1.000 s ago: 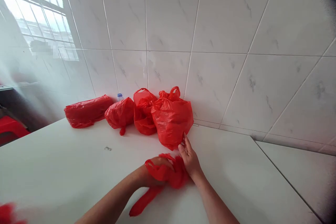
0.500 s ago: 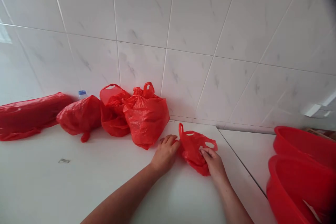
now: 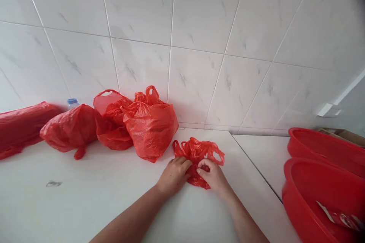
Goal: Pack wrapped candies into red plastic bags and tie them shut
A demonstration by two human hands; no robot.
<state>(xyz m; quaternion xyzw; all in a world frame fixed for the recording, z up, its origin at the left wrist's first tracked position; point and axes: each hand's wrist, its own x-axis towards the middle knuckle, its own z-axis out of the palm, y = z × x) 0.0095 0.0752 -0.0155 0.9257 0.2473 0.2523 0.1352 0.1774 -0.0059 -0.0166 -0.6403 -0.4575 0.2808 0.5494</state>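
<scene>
Marbled tiles (image 3: 196,11) are lining the far wall (image 3: 142,60); 2 red basins (image 3: 294,197) are standing right, suggesting some utility room.

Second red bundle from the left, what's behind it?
A bottle shows behind the red bundle: its blue cap and a little of its clear top, with the tiled wall beyond. The bundle covers the rest, so the bottle's lower part and anything else back there can't be seen.

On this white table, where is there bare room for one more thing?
Widest: the stretch of table in front of the row of red bags, left of the left hand; only a small mark there. Narrower: between the right hand and the seam. Crowded: along the row, at the handled bag, by the red tubs.
</scene>
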